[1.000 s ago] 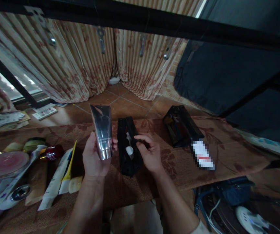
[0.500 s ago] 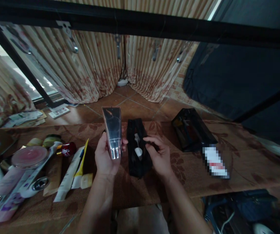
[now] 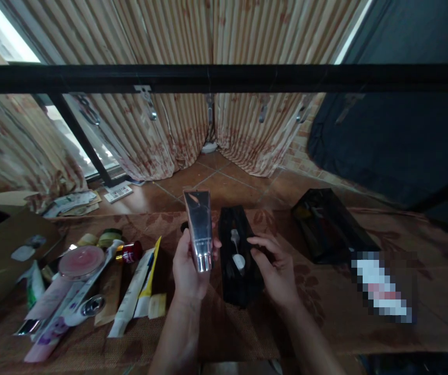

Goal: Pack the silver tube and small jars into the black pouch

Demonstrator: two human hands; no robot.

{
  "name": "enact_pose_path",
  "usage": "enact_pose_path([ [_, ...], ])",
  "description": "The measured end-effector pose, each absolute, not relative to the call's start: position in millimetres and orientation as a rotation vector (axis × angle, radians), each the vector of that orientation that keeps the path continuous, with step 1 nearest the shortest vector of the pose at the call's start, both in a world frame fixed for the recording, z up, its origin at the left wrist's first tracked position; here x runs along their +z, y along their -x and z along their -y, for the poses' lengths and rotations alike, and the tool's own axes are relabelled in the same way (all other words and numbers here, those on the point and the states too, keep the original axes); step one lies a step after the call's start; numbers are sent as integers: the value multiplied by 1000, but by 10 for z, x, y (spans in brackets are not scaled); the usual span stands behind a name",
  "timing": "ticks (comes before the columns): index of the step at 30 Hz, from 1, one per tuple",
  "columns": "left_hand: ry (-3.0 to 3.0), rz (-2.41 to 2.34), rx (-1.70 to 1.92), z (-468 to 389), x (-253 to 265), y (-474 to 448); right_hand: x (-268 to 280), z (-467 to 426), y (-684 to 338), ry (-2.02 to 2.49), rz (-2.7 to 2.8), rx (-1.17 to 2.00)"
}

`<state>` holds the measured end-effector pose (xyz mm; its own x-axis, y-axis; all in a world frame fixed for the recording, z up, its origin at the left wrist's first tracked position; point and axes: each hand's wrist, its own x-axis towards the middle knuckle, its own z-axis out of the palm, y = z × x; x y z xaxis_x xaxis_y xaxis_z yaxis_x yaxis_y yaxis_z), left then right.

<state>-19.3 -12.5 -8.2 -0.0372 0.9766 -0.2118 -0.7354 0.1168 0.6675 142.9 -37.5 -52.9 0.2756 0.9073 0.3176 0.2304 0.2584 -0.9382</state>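
Observation:
My left hand [image 3: 190, 268] is closed around a shiny dark-silver squeeze tube [image 3: 199, 224], its metallic cap pointing down toward me. Just right of the tube, a narrow black pouch [image 3: 229, 291] lies unzipped on the cloth-covered table. Inside its opening show a small clear-topped item [image 3: 235, 238] and a round white piece [image 3: 239, 262], whose kinds I cannot make out. My right hand [image 3: 276, 268] pinches the pouch's right edge between thumb and fingers.
Left of my hands lie several tubes, including a yellow-edged one [image 3: 151, 278], a pink round container [image 3: 81, 262] and a red-capped jar [image 3: 131, 252]. A cardboard box [image 3: 5, 245] stands far left. To the right sits a larger black mesh bag [image 3: 325, 224] beside a blurred-out packet [image 3: 382, 289].
The camera view has levelled and turned, so everything sits lower and further right. Both hands keep the same hold on the tube and the pouch edge.

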Motion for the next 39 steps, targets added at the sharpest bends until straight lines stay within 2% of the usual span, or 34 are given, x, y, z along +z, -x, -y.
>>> enact_pose_path([
  [39,-445,-738,1447,137,-148,182,-611,372,-1445,1330,1237,685],
])
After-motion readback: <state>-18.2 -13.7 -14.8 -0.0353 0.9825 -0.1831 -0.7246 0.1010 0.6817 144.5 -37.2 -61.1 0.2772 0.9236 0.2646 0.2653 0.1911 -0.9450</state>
